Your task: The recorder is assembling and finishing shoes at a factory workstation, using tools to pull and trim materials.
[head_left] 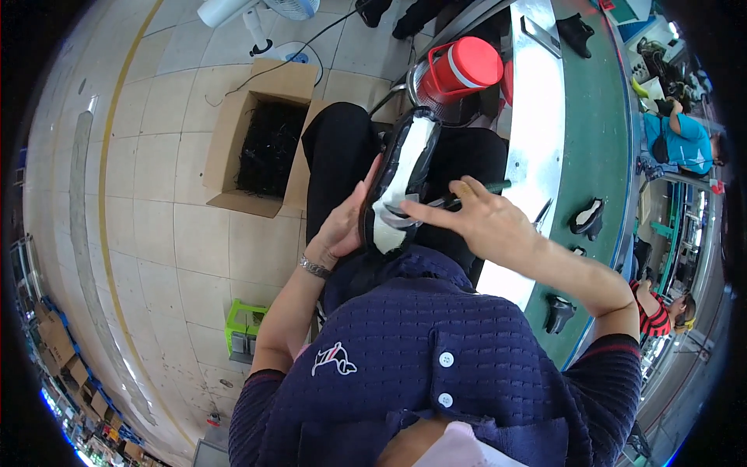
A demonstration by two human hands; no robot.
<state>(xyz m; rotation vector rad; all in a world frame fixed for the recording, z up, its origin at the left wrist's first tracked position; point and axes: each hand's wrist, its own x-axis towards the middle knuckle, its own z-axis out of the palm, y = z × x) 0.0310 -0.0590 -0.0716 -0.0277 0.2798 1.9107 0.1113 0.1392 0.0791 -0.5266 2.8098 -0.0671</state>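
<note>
Green counter [587, 144] runs alongside. L hand [348, 218] clamps blk shoe [398, 179] by the side, best hold; prob. light, stiff-soled. R hand [490, 223] grip's closed round dark tool [498, 186].

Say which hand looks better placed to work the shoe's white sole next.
Probably the right hand: its index finger reaches over the sole, and it holds a dark stick. The left hand holds the shoe.
</note>
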